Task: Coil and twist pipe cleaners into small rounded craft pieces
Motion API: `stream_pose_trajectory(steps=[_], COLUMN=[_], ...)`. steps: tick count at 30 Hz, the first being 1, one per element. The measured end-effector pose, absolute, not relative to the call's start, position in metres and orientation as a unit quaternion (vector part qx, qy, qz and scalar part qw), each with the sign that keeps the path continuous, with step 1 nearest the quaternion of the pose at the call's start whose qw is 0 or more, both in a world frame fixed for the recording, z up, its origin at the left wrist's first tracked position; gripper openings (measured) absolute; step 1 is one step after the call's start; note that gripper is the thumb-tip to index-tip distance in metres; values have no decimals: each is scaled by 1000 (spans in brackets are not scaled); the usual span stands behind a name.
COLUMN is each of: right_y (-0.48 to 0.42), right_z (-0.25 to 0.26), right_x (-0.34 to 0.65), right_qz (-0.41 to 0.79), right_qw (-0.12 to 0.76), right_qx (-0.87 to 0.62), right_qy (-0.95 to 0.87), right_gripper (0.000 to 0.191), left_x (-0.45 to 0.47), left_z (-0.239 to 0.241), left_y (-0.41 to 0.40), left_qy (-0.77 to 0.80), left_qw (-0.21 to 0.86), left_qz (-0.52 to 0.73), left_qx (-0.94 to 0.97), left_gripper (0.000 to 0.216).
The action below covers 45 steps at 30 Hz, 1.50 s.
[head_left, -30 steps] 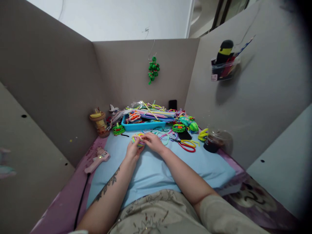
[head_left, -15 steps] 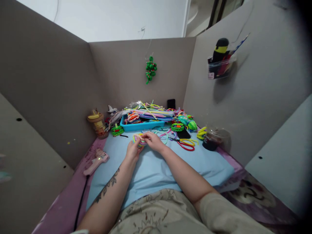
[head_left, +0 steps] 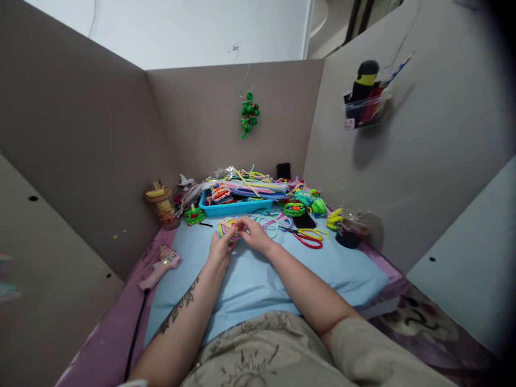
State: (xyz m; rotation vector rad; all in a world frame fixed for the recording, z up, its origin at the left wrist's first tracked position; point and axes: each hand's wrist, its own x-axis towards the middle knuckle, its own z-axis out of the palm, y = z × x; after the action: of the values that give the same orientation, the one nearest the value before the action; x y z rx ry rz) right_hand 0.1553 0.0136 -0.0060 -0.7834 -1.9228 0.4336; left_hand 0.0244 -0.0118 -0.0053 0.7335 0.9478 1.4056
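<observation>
A striped, pastel-coloured pipe-cleaner craft piece (head_left: 224, 226) is held above the blue cloth (head_left: 258, 290), near the middle of the table. My left hand (head_left: 221, 246) grips it from the left and below, thumb on top. My right hand (head_left: 252, 233) pinches at its right side, fingertips pressed together; what exactly they grip is too small to make out. Just beyond lie loose pastel pipe cleaners (head_left: 271, 223). Scissors with red and yellow handles (head_left: 308, 237) rest to the right of my right hand.
Behind the hands stands a blue tray (head_left: 242, 206) heaped with pipe cleaners. A pink glue gun (head_left: 161, 270) lies at left, its cord running forward. A cup (head_left: 163, 207) stands back left, a dark jar (head_left: 350, 234) at right. Grey panels (head_left: 193, 123) enclose the table.
The craft piece has turned slightly in my hands, showing more of its striped face on the left. Both hands stay in nearly the same place.
</observation>
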Motion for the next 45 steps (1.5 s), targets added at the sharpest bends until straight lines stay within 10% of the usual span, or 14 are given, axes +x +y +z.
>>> stream_pose_trajectory(steps=[24,45], right_y=[7,5], right_z=[-9,-6], right_x=[147,158], right_qz=[251,133], right_qw=[522,497], right_qx=[-305,-294], right_qy=[-756,-806], right_gripper=[16,18], left_x=[26,12], left_z=[-1,-6], left_y=[-17,1], left_qy=[411,406], left_qw=[589,580], left_qz=[612,699], left_qx=[331,99], left_gripper=[48,7])
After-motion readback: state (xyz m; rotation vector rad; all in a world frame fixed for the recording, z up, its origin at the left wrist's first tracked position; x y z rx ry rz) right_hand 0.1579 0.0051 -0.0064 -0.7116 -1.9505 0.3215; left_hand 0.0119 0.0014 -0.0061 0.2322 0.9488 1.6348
